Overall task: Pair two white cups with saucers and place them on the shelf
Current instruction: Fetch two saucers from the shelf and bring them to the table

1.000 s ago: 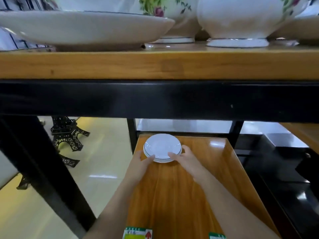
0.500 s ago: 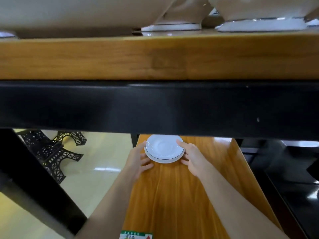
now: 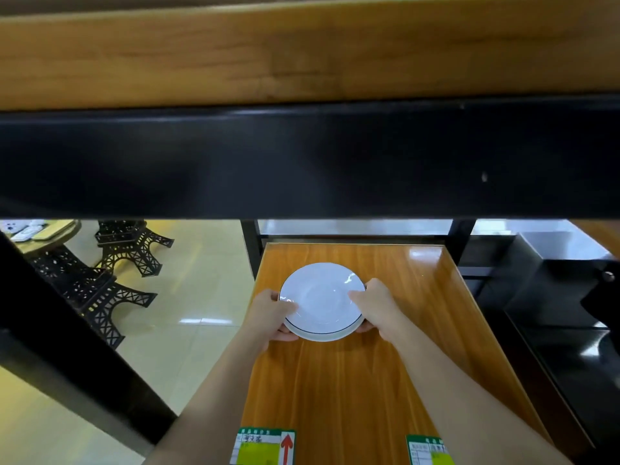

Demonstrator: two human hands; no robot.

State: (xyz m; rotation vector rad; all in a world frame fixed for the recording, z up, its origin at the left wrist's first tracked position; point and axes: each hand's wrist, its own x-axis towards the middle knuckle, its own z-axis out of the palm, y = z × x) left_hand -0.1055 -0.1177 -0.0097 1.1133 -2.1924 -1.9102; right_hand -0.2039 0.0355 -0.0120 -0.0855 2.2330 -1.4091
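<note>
White saucers with a thin dark rim line [image 3: 322,302] are stacked, at least two of them, and tilted toward me just above the lower wooden shelf [image 3: 352,391]. My left hand [image 3: 270,313] grips the stack's left edge, thumb on top and fingers underneath. My right hand [image 3: 377,305] holds the right edge the same way. No cup shows in this view.
The upper wooden shelf board [image 3: 302,52] and its black beam [image 3: 302,162] fill the top half, close to my head. Black Eiffel Tower models [image 3: 110,276] stand on the floor at left. Green price labels [image 3: 265,446] sit on the lower shelf's front edge. Black shelving [image 3: 553,313] is at right.
Both hands closed on the saucer stack and lifted it off the shelf, drawing it toward me. The view dropped, so the bowls on the upper shelf went out of sight.
</note>
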